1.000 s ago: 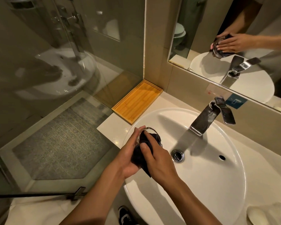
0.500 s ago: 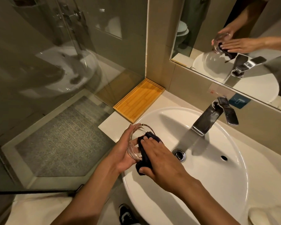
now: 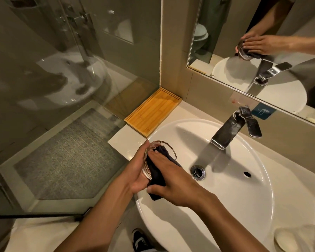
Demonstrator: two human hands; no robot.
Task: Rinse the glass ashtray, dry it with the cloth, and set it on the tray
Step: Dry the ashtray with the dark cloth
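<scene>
My left hand (image 3: pixel 137 170) holds the clear glass ashtray (image 3: pixel 168 147) on its edge over the left rim of the white basin (image 3: pixel 244 206). My right hand (image 3: pixel 173 180) presses a dark cloth (image 3: pixel 155 171) into the ashtray's hollow, and the cloth hangs out below my fingers. Most of the ashtray is hidden by both hands and the cloth. The bamboo tray (image 3: pixel 153 112) lies bare on the counter in the corner, beyond my hands to the left of the basin.
A chrome tap (image 3: pixel 233 128) stands at the back of the basin, with no water running, above the drain (image 3: pixel 198 172). A mirror (image 3: pixel 262 42) hangs behind. A glass shower screen (image 3: pixel 62 88) borders the counter on the left. A soap dish (image 3: pixel 287 240) sits at the lower right.
Both hands have stayed over the basin's left rim. My right hand has kept shifting the cloth inside the ashtray, which tilted more on edge, showing its rim.
</scene>
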